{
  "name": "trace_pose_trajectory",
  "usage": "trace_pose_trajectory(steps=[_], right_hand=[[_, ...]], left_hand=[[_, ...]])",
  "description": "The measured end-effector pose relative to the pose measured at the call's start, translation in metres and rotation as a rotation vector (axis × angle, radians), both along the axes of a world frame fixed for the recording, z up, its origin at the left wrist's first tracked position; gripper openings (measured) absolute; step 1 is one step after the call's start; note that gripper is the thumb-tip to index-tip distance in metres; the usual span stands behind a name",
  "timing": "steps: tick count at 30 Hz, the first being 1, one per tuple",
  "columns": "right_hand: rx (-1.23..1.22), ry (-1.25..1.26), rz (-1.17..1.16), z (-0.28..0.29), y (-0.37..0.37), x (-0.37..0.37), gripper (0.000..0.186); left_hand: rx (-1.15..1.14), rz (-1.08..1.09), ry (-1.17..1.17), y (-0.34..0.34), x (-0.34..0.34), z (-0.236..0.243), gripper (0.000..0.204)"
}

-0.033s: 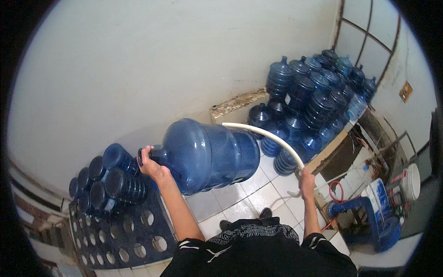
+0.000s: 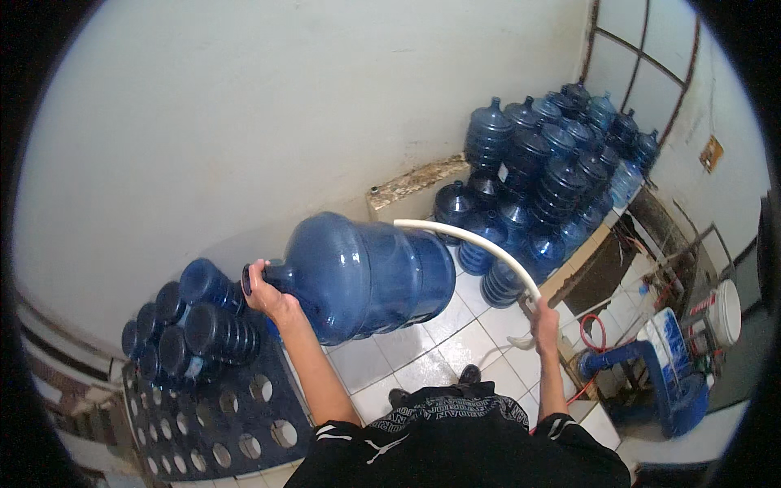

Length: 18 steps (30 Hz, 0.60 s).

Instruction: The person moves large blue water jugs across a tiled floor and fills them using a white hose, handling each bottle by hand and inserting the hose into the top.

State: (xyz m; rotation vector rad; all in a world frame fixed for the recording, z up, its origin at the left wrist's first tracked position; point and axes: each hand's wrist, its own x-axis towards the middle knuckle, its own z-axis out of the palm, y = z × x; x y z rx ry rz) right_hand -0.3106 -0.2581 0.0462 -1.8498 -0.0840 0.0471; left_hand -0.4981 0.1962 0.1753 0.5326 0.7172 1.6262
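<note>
A large blue water jug (image 2: pixel 370 272) lies sideways in the air in front of me, its neck pointing left. My left hand (image 2: pixel 271 294) is closed around the neck. My right hand (image 2: pixel 545 325) is closed around a cream-coloured hose (image 2: pixel 496 250). The hose arcs up and to the left, and its free end overlaps the jug's upper side in the picture; whether it touches the jug I cannot tell. A lower piece of hose hangs below my right hand.
Several blue jugs (image 2: pixel 218 333) rest upside down on a dark rack (image 2: pixel 207 435) with round holes at left. Stacked jugs (image 2: pixel 561 183) crowd the far right corner beside a low ledge (image 2: pixel 419 180). At right stand a blue plastic chair-like object (image 2: pixel 679 394) and a white bucket (image 2: pixel 722 313). White tiles cover the floor.
</note>
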Motion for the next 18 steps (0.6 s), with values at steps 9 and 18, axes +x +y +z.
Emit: trace_pose_trajectory(steps=[9, 18], right_hand=[[0.278, 0.074, -0.152, 0.028, -0.087, -0.078, 0.044], [0.355, -0.072, -0.231, 0.047, -0.112, -0.054, 0.053]], left_hand=[[0.052, -0.016, 0.335, -0.010, 0.096, -0.022, 0.023], [0.629, -0.261, 0.822, -0.124, 0.255, -0.092, 0.032]])
